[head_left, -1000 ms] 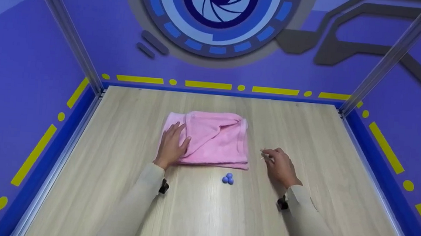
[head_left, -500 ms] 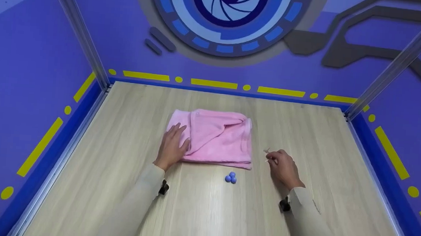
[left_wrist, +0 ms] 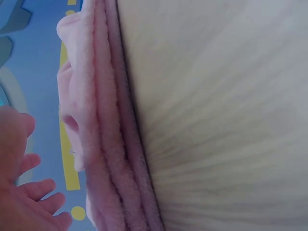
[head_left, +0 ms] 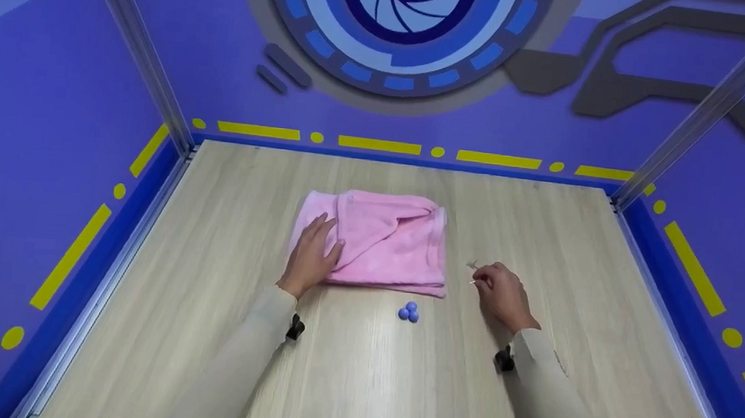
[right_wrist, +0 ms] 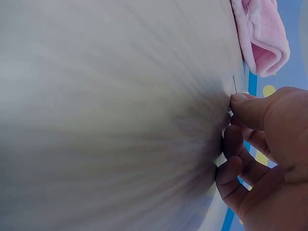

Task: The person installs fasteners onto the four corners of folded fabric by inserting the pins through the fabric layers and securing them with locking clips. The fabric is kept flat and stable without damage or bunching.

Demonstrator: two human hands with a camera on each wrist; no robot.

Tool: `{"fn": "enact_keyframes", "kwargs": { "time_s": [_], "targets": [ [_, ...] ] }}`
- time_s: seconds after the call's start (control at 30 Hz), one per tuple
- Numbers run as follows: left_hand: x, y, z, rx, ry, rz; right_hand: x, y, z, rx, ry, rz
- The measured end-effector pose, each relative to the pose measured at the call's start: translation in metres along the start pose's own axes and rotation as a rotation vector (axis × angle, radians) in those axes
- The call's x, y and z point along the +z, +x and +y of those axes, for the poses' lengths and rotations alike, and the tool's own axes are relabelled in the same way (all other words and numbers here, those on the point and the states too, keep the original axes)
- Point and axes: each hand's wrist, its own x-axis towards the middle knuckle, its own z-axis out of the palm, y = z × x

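Note:
A folded pink fleece cloth (head_left: 383, 242) lies mid-table in the head view, its stacked layers showing from the side in the left wrist view. Over its left part is my left hand (head_left: 312, 257), fingers straight or relaxed; contact with the fabric cannot be made out. To the right of the cloth, my right hand (head_left: 504, 297) pinches a small, thin, pale thing (head_left: 472, 264) with slender prongs between thumb and forefinger, low at the tabletop. Its exact kind is too small to tell. In the right wrist view, one fine prong (right_wrist: 235, 84) sticks out past the thumb.
A small cluster of blue balls (head_left: 408, 312) sits in front of the cloth's right corner. The wood-grain table (head_left: 360, 379) is bounded by a purple back wall (head_left: 159, 76) and side walls, with metal posts (head_left: 138, 42) at the far corners.
The head view has shifted slightly. My right thumb and forefinger have drawn together on the thin pale thing. The left hand has moved slightly right over the cloth.

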Motion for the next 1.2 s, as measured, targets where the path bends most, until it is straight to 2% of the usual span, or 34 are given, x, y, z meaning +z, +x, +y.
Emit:
{"fn": "enact_keyframes", "kwargs": {
  "time_s": [0.27, 0.6, 0.7, 0.9, 1.2],
  "targets": [
    [0.009, 0.007, 0.025, 0.092, -0.06, -0.001, -0.004, 0.0, -0.001, 0.044, 0.021, -0.042],
    [0.026, 0.009, 0.055, 0.263, -0.06, -0.037, -0.007, -0.002, -0.004, 0.066, 0.087, -0.044],
    [0.031, 0.009, 0.062, 0.277, -0.073, -0.073, -0.007, -0.004, -0.003, 0.081, 0.105, -0.036],
    [0.043, 0.006, 0.078, 0.239, -0.093, -0.201, -0.009, -0.007, -0.002, 0.077, 0.125, -0.019],
    [0.067, -0.005, 0.093, 0.295, -0.018, -0.344, -0.013, -0.006, -0.007, 0.083, 0.106, -0.003]
  ]
}}
